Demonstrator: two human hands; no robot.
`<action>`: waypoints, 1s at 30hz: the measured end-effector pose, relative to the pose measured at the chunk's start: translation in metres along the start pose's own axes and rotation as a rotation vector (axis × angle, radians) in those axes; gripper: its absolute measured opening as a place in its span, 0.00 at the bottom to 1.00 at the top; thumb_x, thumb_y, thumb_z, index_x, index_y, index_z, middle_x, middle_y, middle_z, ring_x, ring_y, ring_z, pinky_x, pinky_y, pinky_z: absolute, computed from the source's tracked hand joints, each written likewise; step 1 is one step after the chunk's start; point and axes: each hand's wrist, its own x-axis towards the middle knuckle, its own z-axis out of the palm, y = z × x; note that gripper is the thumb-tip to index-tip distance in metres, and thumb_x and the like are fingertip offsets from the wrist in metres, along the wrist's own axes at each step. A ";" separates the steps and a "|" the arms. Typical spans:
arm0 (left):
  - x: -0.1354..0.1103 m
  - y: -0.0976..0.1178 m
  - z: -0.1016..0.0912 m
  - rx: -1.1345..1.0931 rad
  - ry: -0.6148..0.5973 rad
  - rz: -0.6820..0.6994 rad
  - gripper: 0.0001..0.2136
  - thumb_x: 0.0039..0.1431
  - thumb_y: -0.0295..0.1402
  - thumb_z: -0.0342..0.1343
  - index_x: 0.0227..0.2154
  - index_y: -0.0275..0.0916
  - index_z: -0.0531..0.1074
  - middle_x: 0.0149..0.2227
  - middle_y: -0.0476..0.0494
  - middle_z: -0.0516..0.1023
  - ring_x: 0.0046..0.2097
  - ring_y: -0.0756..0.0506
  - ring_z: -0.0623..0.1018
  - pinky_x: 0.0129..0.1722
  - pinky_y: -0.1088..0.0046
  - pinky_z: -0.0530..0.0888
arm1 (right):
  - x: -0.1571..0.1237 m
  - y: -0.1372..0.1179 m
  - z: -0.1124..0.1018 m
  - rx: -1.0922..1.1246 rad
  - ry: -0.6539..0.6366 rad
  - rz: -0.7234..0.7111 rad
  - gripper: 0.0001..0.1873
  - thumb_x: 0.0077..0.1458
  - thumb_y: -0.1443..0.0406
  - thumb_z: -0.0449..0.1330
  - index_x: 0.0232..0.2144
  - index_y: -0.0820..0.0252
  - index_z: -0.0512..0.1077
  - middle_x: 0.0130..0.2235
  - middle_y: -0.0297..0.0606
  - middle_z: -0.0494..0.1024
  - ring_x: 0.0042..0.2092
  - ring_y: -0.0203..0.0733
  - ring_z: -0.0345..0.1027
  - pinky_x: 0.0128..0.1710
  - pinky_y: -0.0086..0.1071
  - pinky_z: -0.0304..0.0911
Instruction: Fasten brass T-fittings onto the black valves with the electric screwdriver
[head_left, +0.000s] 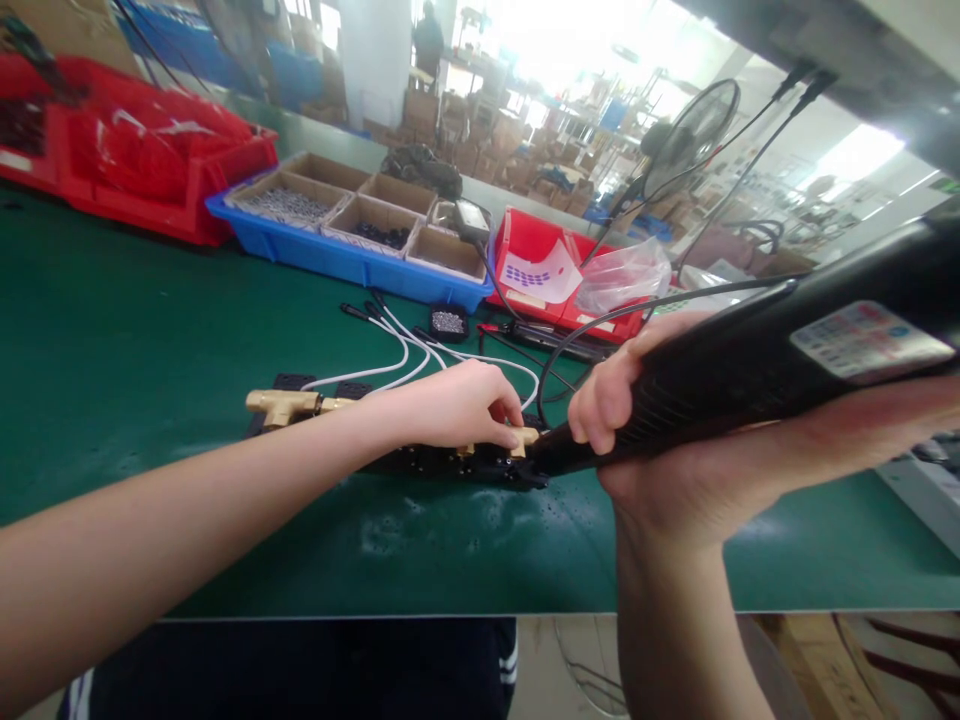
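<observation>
My right hand [675, 450] is wrapped round a black electric screwdriver [757, 365], held nearly level with its tip at a black fixture [450, 462] on the green mat. My left hand [461, 405] is closed, fingers pinching a small brass part [523, 437] on that fixture, right beside the screwdriver tip. A brass tee fitting [281, 404] lies at the fixture's left end. White cables [397, 360] run from the fixture toward the back.
A blue tray [337, 262] of cardboard boxes with small parts stands behind. Red bins [142, 160] sit at back left, another red bin [532, 245] with a plastic bag at back right. A small black dish of screws [448, 322] lies near the cables. The table's front edge [375, 612] is close.
</observation>
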 end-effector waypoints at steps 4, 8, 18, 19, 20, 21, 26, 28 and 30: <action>-0.001 0.000 -0.002 0.020 -0.022 -0.030 0.03 0.55 0.27 0.66 0.34 0.37 0.83 0.30 0.50 0.81 0.31 0.51 0.77 0.30 0.79 0.66 | -0.002 0.001 0.000 0.004 0.022 0.008 0.37 0.56 0.33 0.56 0.20 0.60 0.67 0.17 0.35 0.69 0.14 0.39 0.60 0.12 0.28 0.54; 0.000 0.003 -0.004 0.008 -0.028 -0.088 0.04 0.54 0.26 0.66 0.33 0.37 0.83 0.30 0.49 0.82 0.31 0.50 0.78 0.29 0.78 0.66 | -0.003 -0.005 0.007 -0.039 0.040 0.006 0.40 0.50 0.31 0.58 0.16 0.61 0.64 0.16 0.36 0.68 0.13 0.39 0.59 0.12 0.28 0.53; 0.007 0.000 0.001 -0.017 0.008 -0.078 0.04 0.55 0.31 0.65 0.28 0.37 0.81 0.26 0.50 0.81 0.29 0.50 0.77 0.27 0.77 0.66 | 0.002 -0.005 0.012 -0.093 0.030 0.055 0.41 0.50 0.30 0.56 0.16 0.62 0.66 0.15 0.36 0.65 0.16 0.40 0.61 0.13 0.27 0.52; 0.008 -0.001 0.002 -0.018 0.007 -0.090 0.04 0.54 0.31 0.66 0.27 0.37 0.81 0.26 0.50 0.80 0.29 0.50 0.77 0.27 0.77 0.65 | 0.001 -0.001 0.011 -0.090 0.072 0.039 0.39 0.51 0.31 0.57 0.18 0.61 0.65 0.16 0.35 0.65 0.16 0.39 0.62 0.13 0.27 0.53; 0.009 -0.002 0.002 -0.016 0.003 -0.100 0.04 0.54 0.32 0.66 0.27 0.38 0.81 0.26 0.51 0.80 0.29 0.50 0.76 0.26 0.77 0.64 | -0.001 0.002 0.010 -0.094 0.118 0.028 0.37 0.53 0.33 0.58 0.20 0.61 0.65 0.17 0.34 0.66 0.17 0.39 0.63 0.14 0.27 0.55; 0.010 -0.003 0.003 -0.014 -0.002 -0.103 0.04 0.53 0.32 0.67 0.27 0.38 0.81 0.26 0.51 0.80 0.29 0.50 0.76 0.26 0.77 0.63 | -0.002 0.005 0.010 -0.109 0.169 0.006 0.35 0.55 0.34 0.57 0.23 0.60 0.66 0.18 0.33 0.67 0.18 0.38 0.63 0.15 0.27 0.56; 0.011 -0.009 0.005 -0.030 -0.004 -0.091 0.07 0.54 0.38 0.65 0.27 0.40 0.78 0.25 0.53 0.76 0.28 0.51 0.72 0.26 0.76 0.61 | -0.004 0.003 0.013 -0.141 0.279 -0.035 0.33 0.58 0.36 0.56 0.25 0.60 0.68 0.18 0.31 0.67 0.17 0.38 0.62 0.14 0.27 0.57; 0.010 -0.010 0.006 -0.046 -0.012 -0.100 0.08 0.54 0.39 0.64 0.28 0.40 0.77 0.25 0.53 0.75 0.28 0.51 0.72 0.26 0.76 0.61 | 0.000 -0.004 0.011 -0.083 0.072 0.062 0.36 0.51 0.33 0.60 0.20 0.60 0.67 0.16 0.32 0.66 0.15 0.39 0.60 0.12 0.29 0.54; 0.010 -0.011 0.007 -0.068 -0.036 -0.111 0.08 0.55 0.39 0.63 0.29 0.39 0.76 0.25 0.53 0.75 0.27 0.51 0.72 0.26 0.77 0.62 | 0.004 -0.009 0.007 -0.034 -0.106 0.117 0.40 0.46 0.30 0.60 0.18 0.61 0.68 0.14 0.34 0.65 0.13 0.39 0.57 0.10 0.29 0.51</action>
